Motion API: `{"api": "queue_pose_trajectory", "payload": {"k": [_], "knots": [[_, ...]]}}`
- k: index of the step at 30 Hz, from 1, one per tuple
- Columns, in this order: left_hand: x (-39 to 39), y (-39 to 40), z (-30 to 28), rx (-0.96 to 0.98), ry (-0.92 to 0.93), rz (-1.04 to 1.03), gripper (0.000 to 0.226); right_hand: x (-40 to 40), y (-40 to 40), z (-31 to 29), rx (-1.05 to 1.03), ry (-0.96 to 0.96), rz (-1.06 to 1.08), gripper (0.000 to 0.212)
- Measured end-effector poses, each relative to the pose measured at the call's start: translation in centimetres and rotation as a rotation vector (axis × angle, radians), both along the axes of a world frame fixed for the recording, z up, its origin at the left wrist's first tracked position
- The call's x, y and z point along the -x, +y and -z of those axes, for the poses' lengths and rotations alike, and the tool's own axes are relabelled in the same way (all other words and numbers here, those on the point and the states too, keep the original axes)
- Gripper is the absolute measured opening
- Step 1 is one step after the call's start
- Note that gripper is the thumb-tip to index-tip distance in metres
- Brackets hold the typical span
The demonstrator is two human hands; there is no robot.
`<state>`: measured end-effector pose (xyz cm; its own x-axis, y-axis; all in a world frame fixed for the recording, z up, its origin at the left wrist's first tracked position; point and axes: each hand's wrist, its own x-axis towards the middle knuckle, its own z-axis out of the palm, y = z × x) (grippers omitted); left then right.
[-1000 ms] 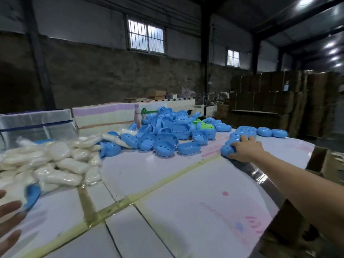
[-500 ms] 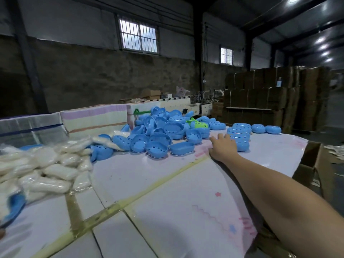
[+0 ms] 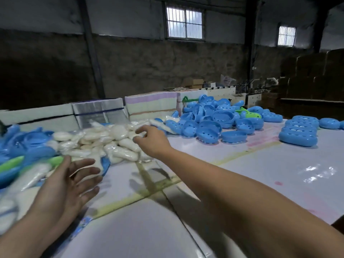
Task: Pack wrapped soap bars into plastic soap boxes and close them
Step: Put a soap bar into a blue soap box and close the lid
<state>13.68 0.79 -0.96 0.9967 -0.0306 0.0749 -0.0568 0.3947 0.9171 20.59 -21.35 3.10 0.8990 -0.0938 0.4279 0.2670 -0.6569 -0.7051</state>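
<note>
Our right hand (image 3: 150,140) reaches forward over the near edge of a heap of wrapped soap bars (image 3: 111,142), its fingers loosely curled and holding nothing; we cannot tell whether the fingertips touch a wrapper. Our left hand (image 3: 68,185) hovers low at the left, palm up and fingers spread and straight, also holding nothing, just in front of a blurred blue soap box half (image 3: 106,164) that lies at the front of the soap heap.

We see the soap bars, white and sealed in clear film, piled on the left middle of a pale table (image 3: 260,183) whose surface is crossed by yellowish tape lines. Left of the heap lie more blue and green plastic shells (image 3: 22,155), blurred. Farther back, right of centre, we see a large pile of open blue soap box halves (image 3: 214,120) with holes in them, one green piece among them. Well apart to the right, closed blue soap boxes (image 3: 298,132) stand in a neat stack, with one more closed box just beyond.

Behind the table stand flat bundles of folded cartons (image 3: 150,107), a dark brick wall and two barred windows (image 3: 184,23).
</note>
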Motion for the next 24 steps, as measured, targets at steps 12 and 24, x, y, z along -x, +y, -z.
{"api": "queue_pose_trajectory", "payload": {"k": [12,24], "knots": [[2.0,0.4,-1.2,-0.467,-0.109,0.07,0.028,2.3,7.0,5.8,0.04,-0.074,-0.294,0.031],[-0.8,8.4,-1.6,-1.346,-0.136,-0.684,0.022,3.0,7.0,5.7,0.123,-0.046,-0.358,0.025]]}}
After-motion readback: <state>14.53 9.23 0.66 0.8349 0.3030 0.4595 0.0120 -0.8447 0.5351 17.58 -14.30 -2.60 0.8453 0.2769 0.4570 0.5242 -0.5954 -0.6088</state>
